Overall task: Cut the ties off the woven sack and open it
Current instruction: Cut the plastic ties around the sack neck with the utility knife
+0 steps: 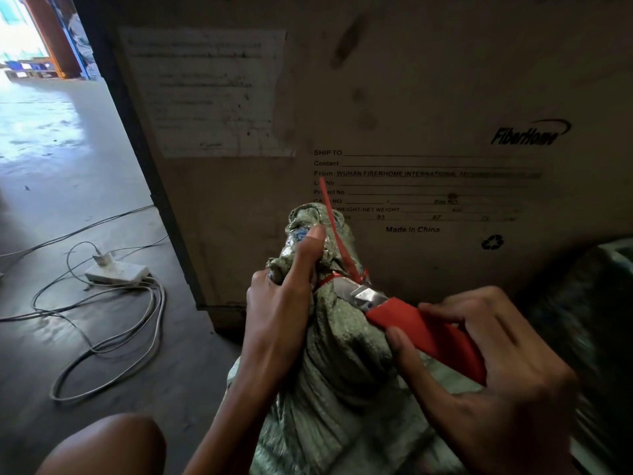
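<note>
One green woven sack is standing upright in the lower centre of the view, directly in front of one large cardboard shipping carton printed with "FiberHome" and "Made in China". The left hand is gripping the gathered neck of the sack in a closed fist, thumb lying up along the bunched top. One red tie is cinching the neck, its loose tail pointing upward past the thumb. The right hand is clasping one red-handled utility knife, fingers curled over the handle and thumb pressing beneath; the silver blade end is lying against the sack just beside the tie's knot. One bare knee is showing at the lower left. On the grey floor to the left, one white power strip is lying among several loose cables; their number cannot be counted reliably.
</note>
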{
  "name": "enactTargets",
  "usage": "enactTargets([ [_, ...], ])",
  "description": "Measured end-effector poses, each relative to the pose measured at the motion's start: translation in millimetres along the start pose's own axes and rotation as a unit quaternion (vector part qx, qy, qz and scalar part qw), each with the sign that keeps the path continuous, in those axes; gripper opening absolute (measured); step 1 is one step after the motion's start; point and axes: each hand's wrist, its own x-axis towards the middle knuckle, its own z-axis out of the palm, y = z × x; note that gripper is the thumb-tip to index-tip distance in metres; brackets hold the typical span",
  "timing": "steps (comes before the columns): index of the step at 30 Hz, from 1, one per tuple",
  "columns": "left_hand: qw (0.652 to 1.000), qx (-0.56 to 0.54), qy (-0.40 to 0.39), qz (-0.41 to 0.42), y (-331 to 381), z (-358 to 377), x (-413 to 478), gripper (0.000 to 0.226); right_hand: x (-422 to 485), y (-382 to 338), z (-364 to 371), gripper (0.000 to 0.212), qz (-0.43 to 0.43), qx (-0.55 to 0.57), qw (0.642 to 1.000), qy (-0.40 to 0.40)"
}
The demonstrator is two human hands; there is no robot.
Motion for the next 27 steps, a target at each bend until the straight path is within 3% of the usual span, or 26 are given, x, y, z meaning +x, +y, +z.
enactTargets([
  [2,1.0,-0.002,-0.008,0.002,0,0,1,0.109,-1,0,1,0.032,0.003,0.003,1.0,0.004],
  [6,0.999,-0.029,-0.013,-0.027,1,0,2,0.079,-3,1,5,0.033,-0.002,-0.005,1.0,0.008],
  [13,0.997,-0.003,-0.032,-0.074,-4,-1,4,0.068,0,19,4,0.032,-0.033,0.026,0.999,0.001],
  [18,0.999,0.031,0.022,-0.023,-18,9,7,0.061,-2,14,6,0.029,0.0,0.033,0.999,0.008],
  [21,0.991,0.112,0.06,0.049,-25,18,2,0.028,-3,9,7,0.029,0.034,0.034,0.999,0.018],
  [22,0.993,0.09,0.064,0.048,-25,21,1,0.031,-3,7,8,0.028,0.041,0.027,0.998,0.024],
  [25,0.998,-0.022,0.066,0.0,-26,28,-2,0.077,-4,4,12,0.029,0.06,0.015,0.997,0.045],
  [27,0.995,-0.045,0.081,-0.022,-28,32,0,0.084,-5,3,15,0.03,0.063,0.003,0.997,0.049],
])
